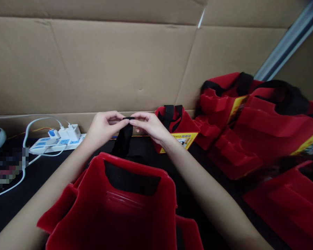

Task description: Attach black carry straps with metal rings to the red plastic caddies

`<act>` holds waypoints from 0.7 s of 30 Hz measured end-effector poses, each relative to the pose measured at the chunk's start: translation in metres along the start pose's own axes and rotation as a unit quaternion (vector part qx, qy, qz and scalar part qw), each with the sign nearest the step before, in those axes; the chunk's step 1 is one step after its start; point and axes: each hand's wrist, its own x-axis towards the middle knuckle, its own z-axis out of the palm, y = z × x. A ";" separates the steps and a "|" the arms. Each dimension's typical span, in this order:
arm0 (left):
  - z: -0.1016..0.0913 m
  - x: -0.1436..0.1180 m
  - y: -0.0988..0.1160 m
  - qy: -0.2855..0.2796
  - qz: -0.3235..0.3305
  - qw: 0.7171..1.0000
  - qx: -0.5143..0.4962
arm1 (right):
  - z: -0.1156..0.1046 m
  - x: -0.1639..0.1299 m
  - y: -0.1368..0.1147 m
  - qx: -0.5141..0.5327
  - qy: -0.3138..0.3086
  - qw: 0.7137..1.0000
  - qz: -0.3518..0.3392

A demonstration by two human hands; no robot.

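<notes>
My left hand (108, 125) and my right hand (148, 126) meet just beyond a red plastic bin (169, 194). Between their fingertips they pinch the upper end of a black strap (122, 139), where a small dark piece like a buckle shows; its exact shape is hard to make out. From there the strap hangs down behind the bin's far wall. That wall has a wide cut-out slot near its rim. The bin stands open-topped close to me, with pockets on its left and right sides. Where the strap's lower end goes is hidden.
Several similar red bins with black straps (273, 118) crowd the right side. A smaller-looking one with a yellow label (189, 139) stands beyond my right wrist. At left lies a white power strip (57, 142) with plugs and cables. A cardboard wall (120, 66) closes off the back.
</notes>
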 end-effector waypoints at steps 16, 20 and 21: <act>-0.005 0.006 -0.008 -0.045 -0.002 0.999 0.022 | 0.005 -0.006 -0.007 0.073 -0.103 0.992 0.012; -0.002 0.007 -0.009 0.009 0.005 0.992 0.129 | 0.003 -0.005 -0.003 -0.014 -0.110 0.992 -0.059; -0.002 0.007 -0.009 0.017 0.003 0.987 0.157 | 0.002 -0.004 -0.002 -0.028 -0.109 0.991 -0.077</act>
